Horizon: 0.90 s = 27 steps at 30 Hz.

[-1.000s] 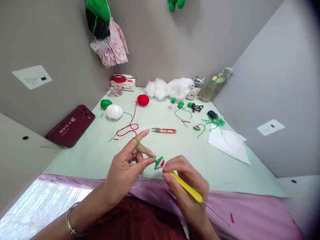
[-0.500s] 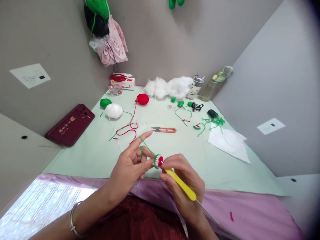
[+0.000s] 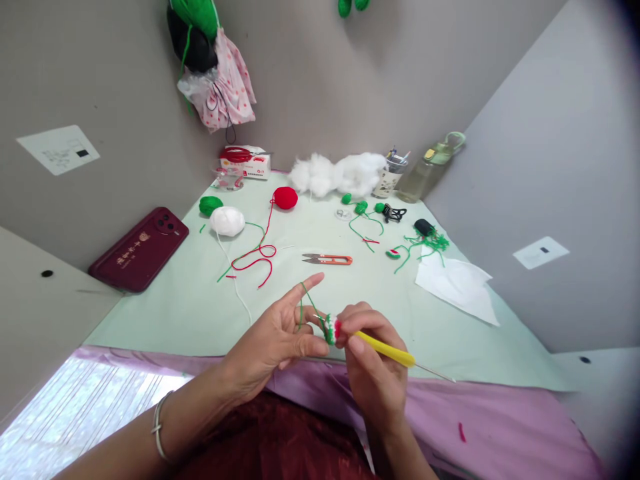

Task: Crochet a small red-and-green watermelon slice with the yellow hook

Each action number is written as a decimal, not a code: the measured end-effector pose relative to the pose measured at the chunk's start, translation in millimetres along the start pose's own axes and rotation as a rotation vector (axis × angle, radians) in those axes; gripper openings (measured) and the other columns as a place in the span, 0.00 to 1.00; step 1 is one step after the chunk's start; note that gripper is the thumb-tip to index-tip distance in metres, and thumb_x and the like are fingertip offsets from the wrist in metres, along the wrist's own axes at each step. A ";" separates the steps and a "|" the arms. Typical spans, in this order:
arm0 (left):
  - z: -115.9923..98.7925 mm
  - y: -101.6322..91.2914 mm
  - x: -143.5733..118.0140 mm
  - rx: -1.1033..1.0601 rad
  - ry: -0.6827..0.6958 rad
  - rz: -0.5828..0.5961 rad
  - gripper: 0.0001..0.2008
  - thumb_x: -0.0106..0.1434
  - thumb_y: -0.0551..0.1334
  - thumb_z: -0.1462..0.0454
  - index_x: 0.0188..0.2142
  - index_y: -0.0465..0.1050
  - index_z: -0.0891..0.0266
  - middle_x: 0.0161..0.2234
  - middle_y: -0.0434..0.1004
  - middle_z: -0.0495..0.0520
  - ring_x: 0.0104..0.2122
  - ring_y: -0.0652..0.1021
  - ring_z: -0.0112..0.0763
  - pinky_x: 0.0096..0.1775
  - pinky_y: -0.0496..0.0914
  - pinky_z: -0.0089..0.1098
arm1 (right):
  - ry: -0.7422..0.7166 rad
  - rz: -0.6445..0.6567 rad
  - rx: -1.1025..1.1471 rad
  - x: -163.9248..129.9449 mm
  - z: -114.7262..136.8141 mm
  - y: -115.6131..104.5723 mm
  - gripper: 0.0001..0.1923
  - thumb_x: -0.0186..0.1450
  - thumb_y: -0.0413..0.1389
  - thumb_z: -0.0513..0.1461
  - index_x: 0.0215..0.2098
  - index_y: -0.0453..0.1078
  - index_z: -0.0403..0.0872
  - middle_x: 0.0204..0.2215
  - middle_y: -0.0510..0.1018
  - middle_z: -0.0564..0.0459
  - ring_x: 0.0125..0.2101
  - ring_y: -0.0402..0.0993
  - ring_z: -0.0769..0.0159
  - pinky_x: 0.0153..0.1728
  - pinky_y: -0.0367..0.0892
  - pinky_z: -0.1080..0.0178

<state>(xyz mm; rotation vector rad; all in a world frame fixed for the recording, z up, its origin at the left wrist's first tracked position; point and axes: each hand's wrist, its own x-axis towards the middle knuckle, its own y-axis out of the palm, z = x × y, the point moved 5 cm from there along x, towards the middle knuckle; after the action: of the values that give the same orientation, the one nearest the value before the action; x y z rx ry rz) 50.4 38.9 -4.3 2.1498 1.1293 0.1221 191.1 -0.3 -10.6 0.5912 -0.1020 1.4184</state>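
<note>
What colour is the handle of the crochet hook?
Yellow: the crochet hook handle shows best in the head view, held in the right hand.

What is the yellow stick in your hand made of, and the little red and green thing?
The crochet hook in the right hand looks like smooth yellow plastic or rubber on its handle, with a thin grey shaft, probably metal, sticking out. The small crochet piece, pinched by the left hand, looks like soft matte yarn: its surface is bumpy with stitches, and green yarn runs from it.
</note>
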 end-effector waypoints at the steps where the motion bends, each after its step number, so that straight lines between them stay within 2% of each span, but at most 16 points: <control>1: -0.4 1.3 0.0 0.011 -0.005 0.001 0.58 0.52 0.81 0.69 0.75 0.53 0.60 0.32 0.77 0.42 0.18 0.59 0.12 0.18 0.51 0.20 | 0.021 -0.008 0.022 0.1 -0.5 0.6 0.04 0.70 0.64 0.41 0.41 0.81 0.52 0.31 0.76 0.55 0.32 0.71 0.68 0.33 0.66 0.65; 5: -1.3 5.5 -0.7 0.041 -0.027 0.011 0.58 0.55 0.80 0.67 0.76 0.50 0.61 0.32 0.78 0.44 0.18 0.58 0.12 0.19 0.50 0.20 | 0.058 -0.023 0.077 1.6 -0.8 2.0 0.05 0.71 0.63 0.42 0.40 0.82 0.52 0.29 0.76 0.56 0.30 0.72 0.69 0.33 0.67 0.65; 10: 0.4 4.2 -1.9 0.021 -0.048 0.018 0.56 0.55 0.81 0.63 0.75 0.53 0.60 0.33 0.77 0.45 0.18 0.56 0.12 0.19 0.48 0.21 | -0.006 -0.042 0.019 4.4 2.2 0.7 0.09 0.73 0.61 0.44 0.40 0.84 0.54 0.25 0.74 0.55 0.29 0.71 0.66 0.33 0.68 0.63; 14: 1.3 3.0 -0.9 0.006 -0.023 0.038 0.52 0.56 0.80 0.57 0.73 0.57 0.59 0.32 0.75 0.44 0.17 0.53 0.12 0.20 0.46 0.24 | -0.068 -0.086 -0.091 1.9 1.9 -3.7 0.10 0.74 0.60 0.44 0.40 0.84 0.54 0.31 0.76 0.52 0.35 0.73 0.63 0.37 0.69 0.60; 18: 1.1 2.1 -0.3 0.025 0.000 0.044 0.49 0.57 0.80 0.55 0.72 0.59 0.58 0.37 0.78 0.47 0.18 0.54 0.12 0.20 0.46 0.25 | -0.094 -0.060 -0.153 -1.6 1.2 -5.4 0.10 0.75 0.59 0.43 0.42 0.83 0.55 0.36 0.79 0.51 0.40 0.74 0.62 0.42 0.69 0.58; 20: 0.9 1.8 -0.3 0.041 0.008 0.056 0.44 0.61 0.77 0.54 0.72 0.61 0.57 0.32 0.74 0.43 0.17 0.53 0.13 0.21 0.46 0.25 | -0.104 -0.045 -0.159 -1.8 2.5 -4.6 0.10 0.76 0.58 0.42 0.42 0.83 0.55 0.35 0.80 0.52 0.40 0.74 0.62 0.42 0.69 0.59; 22: 1.1 0.9 0.0 0.066 0.005 0.062 0.36 0.67 0.73 0.54 0.70 0.65 0.56 0.24 0.66 0.38 0.17 0.50 0.15 0.22 0.45 0.25 | -0.098 -0.044 -0.148 -0.8 3.8 -3.4 0.10 0.76 0.58 0.42 0.42 0.83 0.55 0.33 0.80 0.53 0.38 0.75 0.63 0.41 0.69 0.60; 24: 2.2 -0.3 0.6 0.106 -0.014 0.058 0.26 0.69 0.71 0.54 0.63 0.74 0.56 0.20 0.58 0.36 0.17 0.48 0.17 0.21 0.44 0.26 | -0.066 -0.061 -0.115 1.3 4.2 -2.8 0.11 0.76 0.58 0.43 0.40 0.83 0.54 0.32 0.80 0.53 0.35 0.75 0.64 0.38 0.70 0.61; 27: 3.7 -2.0 1.3 0.165 -0.038 0.036 0.16 0.69 0.70 0.53 0.50 0.81 0.59 0.17 0.54 0.37 0.16 0.47 0.18 0.21 0.43 0.27 | 0.022 -0.121 -0.052 4.9 2.6 -4.2 0.12 0.74 0.60 0.47 0.36 0.82 0.52 0.28 0.78 0.54 0.30 0.73 0.66 0.33 0.69 0.63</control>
<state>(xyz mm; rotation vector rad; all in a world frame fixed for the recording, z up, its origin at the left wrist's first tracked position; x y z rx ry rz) 51.3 38.6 -8.6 2.3076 1.1134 0.0041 196.6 2.7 -7.7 0.5299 -0.0837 1.3007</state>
